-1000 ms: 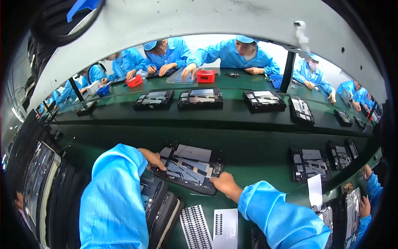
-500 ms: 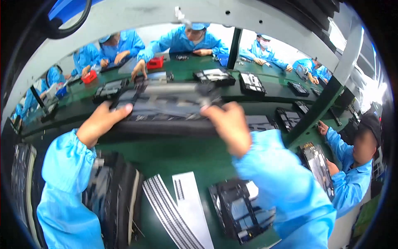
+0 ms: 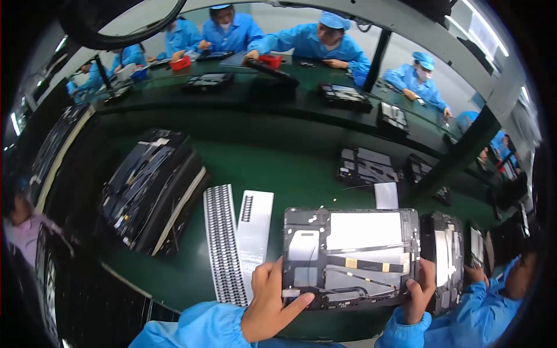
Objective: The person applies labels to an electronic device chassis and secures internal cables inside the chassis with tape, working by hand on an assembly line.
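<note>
A black tablet-like device [image 3: 364,275] with its inside exposed is held nearly level at the front edge of the green bench. White and silver panels, dark ribbon cables and small yellow patches show in it. My left hand [image 3: 274,304] grips its left edge, thumb on top and fingers curled below. At the lower right corner my right hand [image 3: 422,293] is closed on the same device, thumb over the rim. Left of it lie a sheet of small dark labels in rows [image 3: 223,243] and a mostly bare white label sheet [image 3: 255,223].
A stack of black devices [image 3: 148,188] stands left on the green bench [image 3: 249,153]. Another opened device [image 3: 444,261] lies close right, beside a co-worker's sleeve [image 3: 473,316]. A white piece [image 3: 386,195] lies behind. Further devices and co-workers line the far side; a dark post [image 3: 458,153] rises right.
Both hands have brought the device from over the far part of the bench down and nearer to me. The whole view has shifted too, and a far co-worker now lifts a dark device.
</note>
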Demonstrator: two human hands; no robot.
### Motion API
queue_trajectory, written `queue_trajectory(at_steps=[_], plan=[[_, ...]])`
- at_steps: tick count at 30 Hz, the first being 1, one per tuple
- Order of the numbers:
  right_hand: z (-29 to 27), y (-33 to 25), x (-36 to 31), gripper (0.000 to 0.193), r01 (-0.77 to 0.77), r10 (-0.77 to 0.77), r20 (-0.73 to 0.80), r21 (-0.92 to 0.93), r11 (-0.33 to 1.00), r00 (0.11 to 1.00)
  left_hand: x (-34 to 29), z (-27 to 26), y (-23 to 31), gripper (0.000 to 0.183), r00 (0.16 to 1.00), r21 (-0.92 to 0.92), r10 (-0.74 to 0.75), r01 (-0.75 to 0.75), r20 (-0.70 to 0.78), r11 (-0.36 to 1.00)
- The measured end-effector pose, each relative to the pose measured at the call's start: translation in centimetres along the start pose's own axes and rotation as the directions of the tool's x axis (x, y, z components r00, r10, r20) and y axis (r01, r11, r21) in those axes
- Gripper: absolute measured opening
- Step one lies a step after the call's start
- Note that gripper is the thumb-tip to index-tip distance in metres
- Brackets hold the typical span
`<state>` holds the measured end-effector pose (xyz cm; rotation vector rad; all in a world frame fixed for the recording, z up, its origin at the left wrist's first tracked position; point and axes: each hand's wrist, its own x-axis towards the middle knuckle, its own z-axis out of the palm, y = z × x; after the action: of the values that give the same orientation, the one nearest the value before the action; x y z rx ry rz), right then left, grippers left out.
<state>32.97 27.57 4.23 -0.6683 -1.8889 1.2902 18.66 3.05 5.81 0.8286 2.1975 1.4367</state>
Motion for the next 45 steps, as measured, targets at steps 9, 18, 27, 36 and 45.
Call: queue_trajectory(at_steps=[9,18,27,36,45], plan=[[1.2,1.8,0.5,0.065,-0.283,0.213,0.259,0.273,0.919,0.942,1.4,0.3,-2.2,0.077,0.999,-0.404,0.050,-0.049,-0.007,0.914],[7.7,-9.2,-5.9,0.017,0.303,-0.298,-0.271,-0.023,0.953,0.915,9.6,-8.5,-11.8,0.039,0.965,0.039,0.208,-0.205,-0.158,0.978],[32.8,-2.6,-3.4,0.007,0.122,-0.106,0.118,-0.140,0.983,0.987,13.3,-8.7,-18.9,0.043,0.856,0.574,0.517,-0.434,0.022,0.694],[38.5,1.4,2.2,0.020,-0.033,0.064,0.012,-0.762,0.647,0.998,13.0,-9.0,-18.0,0.041,0.879,0.495,0.476,-0.396,-0.040,0.773],[37.4,-0.7,4.4,0.018,-0.249,0.402,0.056,-0.705,0.664,0.914,13.0,-9.1,-17.8,0.039,0.890,0.525,0.455,-0.373,-0.031,0.765]])
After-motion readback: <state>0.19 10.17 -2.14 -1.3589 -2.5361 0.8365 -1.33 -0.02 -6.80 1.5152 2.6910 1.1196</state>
